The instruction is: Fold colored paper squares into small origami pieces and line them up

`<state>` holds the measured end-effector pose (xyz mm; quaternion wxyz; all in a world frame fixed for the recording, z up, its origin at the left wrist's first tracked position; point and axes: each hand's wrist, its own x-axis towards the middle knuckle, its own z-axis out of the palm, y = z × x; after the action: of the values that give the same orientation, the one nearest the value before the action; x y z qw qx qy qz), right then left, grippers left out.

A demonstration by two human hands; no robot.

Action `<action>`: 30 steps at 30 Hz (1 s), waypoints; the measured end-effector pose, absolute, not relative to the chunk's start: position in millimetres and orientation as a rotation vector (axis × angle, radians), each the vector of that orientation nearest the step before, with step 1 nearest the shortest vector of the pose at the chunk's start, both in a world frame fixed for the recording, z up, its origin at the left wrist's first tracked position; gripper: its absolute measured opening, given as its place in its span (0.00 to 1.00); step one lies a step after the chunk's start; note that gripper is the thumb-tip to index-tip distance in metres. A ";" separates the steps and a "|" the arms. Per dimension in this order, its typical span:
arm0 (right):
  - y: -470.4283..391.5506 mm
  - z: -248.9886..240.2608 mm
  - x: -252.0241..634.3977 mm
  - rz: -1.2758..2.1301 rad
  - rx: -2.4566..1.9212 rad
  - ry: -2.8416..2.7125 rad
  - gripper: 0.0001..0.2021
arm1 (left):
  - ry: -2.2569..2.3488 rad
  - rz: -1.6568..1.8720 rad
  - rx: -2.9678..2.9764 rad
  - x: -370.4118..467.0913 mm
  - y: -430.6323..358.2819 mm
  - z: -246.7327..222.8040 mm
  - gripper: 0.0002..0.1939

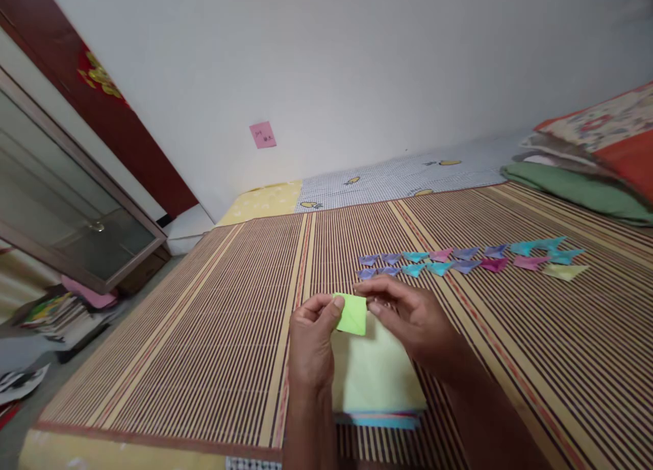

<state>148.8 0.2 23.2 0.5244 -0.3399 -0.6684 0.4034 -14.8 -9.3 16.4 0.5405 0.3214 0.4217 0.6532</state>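
A small bright green folded paper square [353, 315] is up in front of me, with a diagonal crease across it. My left hand [313, 327] pinches its left edge between thumb and fingers. At the square's right edge is my right hand [415, 317], its fingers stretched over the top corner and its thumb a little apart from them. Whether those fingertips touch the paper is hard to tell. Below both hands lies a stack of paper sheets [380, 375], pale yellow on top, with blue and reddish edges showing underneath.
Two rows of small folded paper shapes [493, 264] in several colours lie beyond my right hand on the striped mat [204, 334]. Folded bedding [581, 188] is piled at the far right. A pink note [262, 135] hangs on the wall. Books [61, 317] stand low at left.
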 end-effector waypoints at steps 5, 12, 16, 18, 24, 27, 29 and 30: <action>-1.4 27.4 151.2 0.932 -0.705 -1.748 0.13 | 1.001 1.514 0.702 -17.2 -9.2 21.8 0.17; -1.8 26.4 146.1 0.832 -0.754 -1.846 0.20 | 0.990 1.451 0.718 -12.4 -5.3 23.9 0.17; -1.1 24.9 143.8 0.737 -0.761 -1.879 0.16 | 0.983 1.442 0.703 -14.9 -4.8 21.5 0.17; -1.0 24.6 143.1 0.694 -0.767 -1.885 0.12 | 0.972 1.447 0.692 -16.7 -5.7 20.8 0.17; -4.0 26.5 141.1 0.659 -0.715 -1.918 0.09 | 0.960 1.490 0.701 -17.7 -8.0 20.2 0.17; -5.2 28.2 141.9 0.714 -0.726 -1.888 0.07 | 0.954 1.513 0.732 -17.9 -7.6 19.2 0.17; -4.9 28.7 144.4 0.788 -0.732 -1.843 0.07 | 0.943 1.523 0.764 -18.6 -7.8 18.4 0.16; -4.3 28.6 146.1 0.840 -0.739 -1.807 0.09 | 0.940 1.524 0.783 -19.0 -8.2 18.1 0.15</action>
<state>146.1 -4.3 28.6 0.4865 -0.3037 -0.7429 0.3452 -19.0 -8.2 18.1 0.5594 0.3321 0.3987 0.6464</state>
